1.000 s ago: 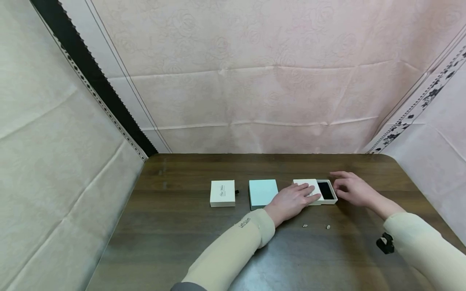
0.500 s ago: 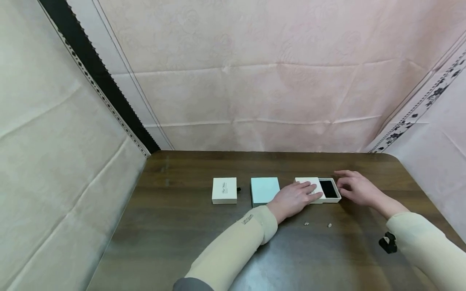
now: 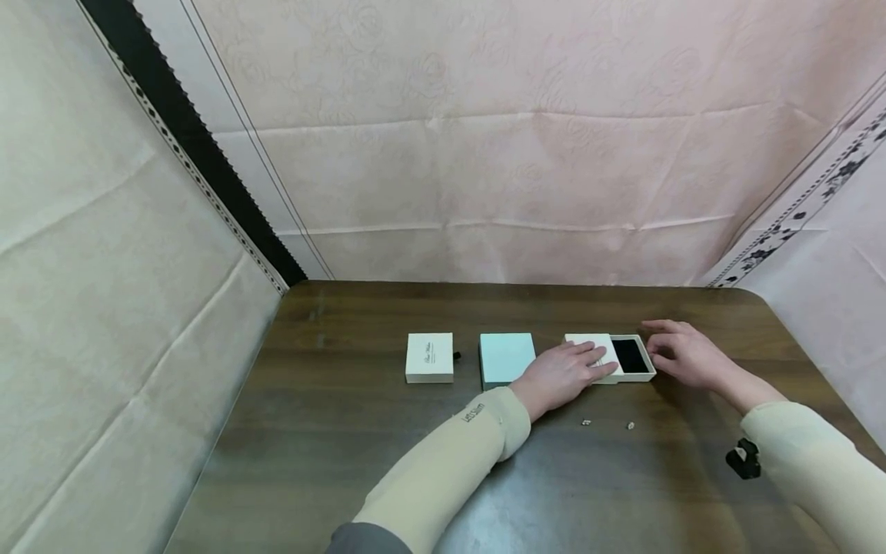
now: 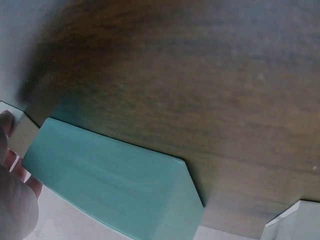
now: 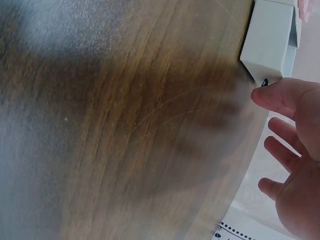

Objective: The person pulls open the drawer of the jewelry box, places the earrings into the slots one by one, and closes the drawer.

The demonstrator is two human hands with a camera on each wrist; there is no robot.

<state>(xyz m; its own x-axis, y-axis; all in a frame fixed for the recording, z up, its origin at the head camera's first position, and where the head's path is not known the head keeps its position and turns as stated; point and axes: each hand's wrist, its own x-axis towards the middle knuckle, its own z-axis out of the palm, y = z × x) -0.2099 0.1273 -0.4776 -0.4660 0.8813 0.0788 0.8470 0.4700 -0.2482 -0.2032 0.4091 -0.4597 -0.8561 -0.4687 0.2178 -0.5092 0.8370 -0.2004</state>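
Observation:
In the head view a white drawer-style box stands partly pulled out at the right. My left hand [image 3: 567, 372] rests over its sleeve [image 3: 582, 338], fingers extended across the top. The drawer [image 3: 638, 378] sticks out to the right and shows a black lining. At its right end my right hand [image 3: 689, 355] pinches a small black pull tab [image 5: 265, 82], with the thumb against it in the right wrist view. Two tiny shiny pieces, a left one [image 3: 586, 422] and a right one [image 3: 631, 425], lie on the table in front of the box.
A light-blue box [image 3: 507, 355] stands beside my left wrist. Farther left is a closed white box [image 3: 429, 358] with printed lettering and a black tab at its right side. Pale patterned cloth [image 3: 484, 154] hangs behind the wooden table [image 3: 332, 431].
The drawer has slid a little farther out to the right with my right hand. My left hand stays on the sleeve. The whole head view has shifted slightly.

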